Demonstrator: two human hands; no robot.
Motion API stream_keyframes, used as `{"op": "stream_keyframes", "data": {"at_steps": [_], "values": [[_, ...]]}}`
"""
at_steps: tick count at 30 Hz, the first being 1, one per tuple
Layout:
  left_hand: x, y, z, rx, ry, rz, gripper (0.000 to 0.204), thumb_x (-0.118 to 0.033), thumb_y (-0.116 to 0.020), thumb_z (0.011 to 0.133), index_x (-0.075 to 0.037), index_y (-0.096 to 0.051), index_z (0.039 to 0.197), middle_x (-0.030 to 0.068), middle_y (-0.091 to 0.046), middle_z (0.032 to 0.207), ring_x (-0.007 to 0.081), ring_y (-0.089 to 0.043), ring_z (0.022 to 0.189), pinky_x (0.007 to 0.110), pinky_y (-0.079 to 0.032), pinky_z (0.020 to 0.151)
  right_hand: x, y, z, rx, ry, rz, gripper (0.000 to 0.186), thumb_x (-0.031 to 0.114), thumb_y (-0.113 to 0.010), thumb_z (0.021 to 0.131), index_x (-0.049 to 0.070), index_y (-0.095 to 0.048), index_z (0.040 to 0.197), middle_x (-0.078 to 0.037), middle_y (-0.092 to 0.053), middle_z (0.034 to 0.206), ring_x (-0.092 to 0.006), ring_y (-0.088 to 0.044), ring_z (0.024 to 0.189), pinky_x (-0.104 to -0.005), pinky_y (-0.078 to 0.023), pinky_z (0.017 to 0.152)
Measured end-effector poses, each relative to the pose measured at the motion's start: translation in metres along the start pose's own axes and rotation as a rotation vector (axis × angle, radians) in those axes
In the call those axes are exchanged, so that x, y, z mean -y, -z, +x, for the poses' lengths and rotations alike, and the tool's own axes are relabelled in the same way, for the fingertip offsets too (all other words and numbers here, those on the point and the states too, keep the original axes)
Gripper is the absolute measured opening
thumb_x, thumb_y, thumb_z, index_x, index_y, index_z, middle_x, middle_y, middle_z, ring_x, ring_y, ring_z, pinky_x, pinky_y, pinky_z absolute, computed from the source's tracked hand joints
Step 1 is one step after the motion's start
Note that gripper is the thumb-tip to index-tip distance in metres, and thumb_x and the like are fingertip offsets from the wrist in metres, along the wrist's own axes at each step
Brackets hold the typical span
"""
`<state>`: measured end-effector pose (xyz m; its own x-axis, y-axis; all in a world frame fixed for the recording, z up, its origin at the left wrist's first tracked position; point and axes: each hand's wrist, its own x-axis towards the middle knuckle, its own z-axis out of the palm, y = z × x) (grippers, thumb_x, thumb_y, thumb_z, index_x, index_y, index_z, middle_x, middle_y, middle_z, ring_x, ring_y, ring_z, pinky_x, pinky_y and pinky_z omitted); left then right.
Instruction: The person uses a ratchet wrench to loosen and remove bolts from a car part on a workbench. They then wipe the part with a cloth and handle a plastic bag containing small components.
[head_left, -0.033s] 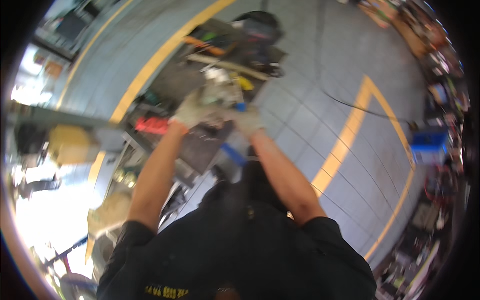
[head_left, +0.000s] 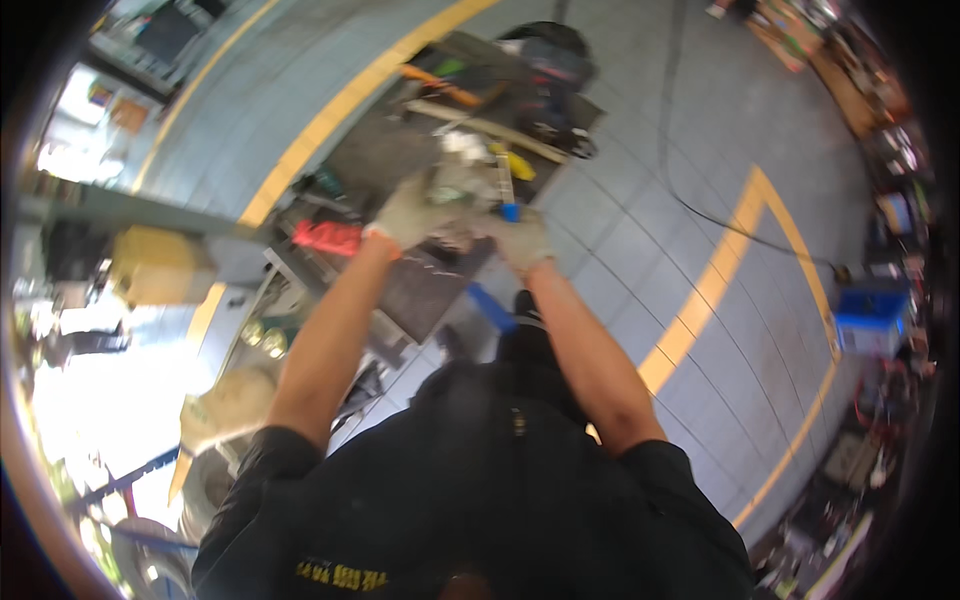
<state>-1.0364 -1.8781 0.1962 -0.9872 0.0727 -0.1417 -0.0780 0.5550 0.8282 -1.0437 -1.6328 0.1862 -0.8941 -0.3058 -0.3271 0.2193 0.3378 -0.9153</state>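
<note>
Both my hands wear pale work gloves and meet over a dark workbench (head_left: 385,140). My left hand (head_left: 408,212) is closed against the side of a pale grey, metal-looking part (head_left: 460,190); blur hides its exact kind and most of the fingers. My right hand (head_left: 522,242) is closed around a slim tool (head_left: 507,190) with a metal shaft and a blue section by the fingers. The shaft points away from me, beside the part. A red cloth-like thing (head_left: 328,237) lies left of my left hand. Just beyond the tool is a yellow object (head_left: 517,164).
An orange-handled tool (head_left: 440,85), a pale bar (head_left: 485,130) and a black bag-like bundle (head_left: 550,60) occupy the bench's far end. A blue strip (head_left: 491,307) juts from its near edge. A black cable (head_left: 720,215) crosses the tiled floor toward a blue box (head_left: 870,320).
The whole scene has shifted slightly right and down in the picture. My hands keep about the same place over the bench, with the blue-ended tool still in the right one.
</note>
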Motion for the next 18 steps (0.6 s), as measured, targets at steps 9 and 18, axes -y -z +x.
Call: {"op": "stream_keyframes", "data": {"at_steps": [9, 18], "values": [[-0.05, -0.007, -0.049, -0.275, 0.424, 0.03, 0.131, -0.059, -0.093, 0.084, 0.009, -0.037, 0.181, 0.0362, -0.051, 0.175, 0.047, -0.057, 0.162, 0.048, -0.048, 0.134, 0.049, 0.035, 0.044, 0.281, 0.153, -0.116, 0.052, 0.036, -0.089, 0.1, 0.003, -0.084, 0.139, -0.016, -0.087, 0.116, -0.0248, -0.081, 0.111, -0.0401, -0.062, 0.102], [-0.089, -0.05, -0.075, -0.562, 0.759, -0.052, 0.142, -0.07, -0.092, 0.086, 0.011, -0.028, 0.184, 0.0415, -0.044, 0.173, 0.053, -0.057, 0.159, 0.05, -0.049, 0.132, 0.062, 0.022, 0.145, 0.876, 0.156, -0.199, 0.043, 0.018, -0.092, 0.099, -0.003, -0.085, 0.135, -0.009, -0.086, 0.109, -0.0179, -0.075, 0.099, -0.0372, -0.061, 0.095]]}}
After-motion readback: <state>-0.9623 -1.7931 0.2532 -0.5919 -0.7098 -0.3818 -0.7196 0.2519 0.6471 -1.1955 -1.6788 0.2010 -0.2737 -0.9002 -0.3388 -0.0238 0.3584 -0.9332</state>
